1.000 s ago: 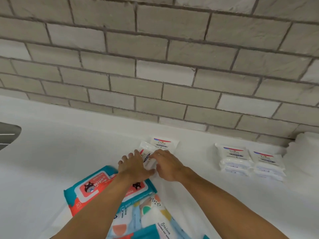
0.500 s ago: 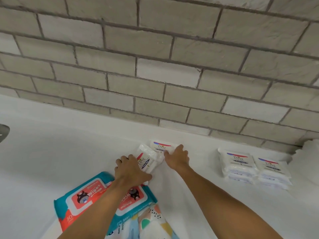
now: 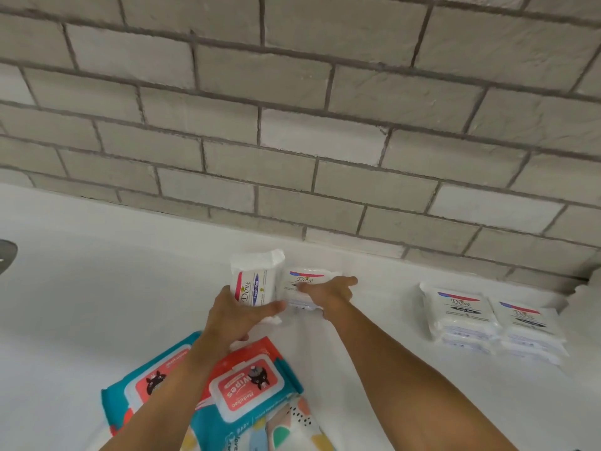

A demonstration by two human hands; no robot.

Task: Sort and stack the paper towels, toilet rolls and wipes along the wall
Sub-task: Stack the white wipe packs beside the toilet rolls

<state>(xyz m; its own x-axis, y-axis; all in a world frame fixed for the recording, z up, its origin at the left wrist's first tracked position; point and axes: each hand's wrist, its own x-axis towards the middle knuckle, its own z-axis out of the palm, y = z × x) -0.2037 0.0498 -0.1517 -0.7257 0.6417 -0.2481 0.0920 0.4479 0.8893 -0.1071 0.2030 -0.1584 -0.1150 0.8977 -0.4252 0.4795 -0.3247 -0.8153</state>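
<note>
While the left hand [image 3: 239, 317] pinches a tilted Dove pack [image 3: 255, 281] between thumb and fingers, the right hand [image 3: 328, 291] lies flat-fingered on the twin pack [image 3: 304, 277] by the far wall [image 3: 292, 157], so stacking likely comes next, after turning it square.

A wall [image 3: 292, 76] of pale grey bricks laid in staggered rows is seen across the upper half of the view, its joints marked by darker grey mortar. One brick [image 3: 322, 138] near the middle is noticeably whiter than those around it. Below, a smooth white countertop [image 3: 97, 304] is met by the wall's lowest row. A rounded dark grey object [image 3: 6, 255] is cut off by the left edge; what it is cannot be told.
</note>
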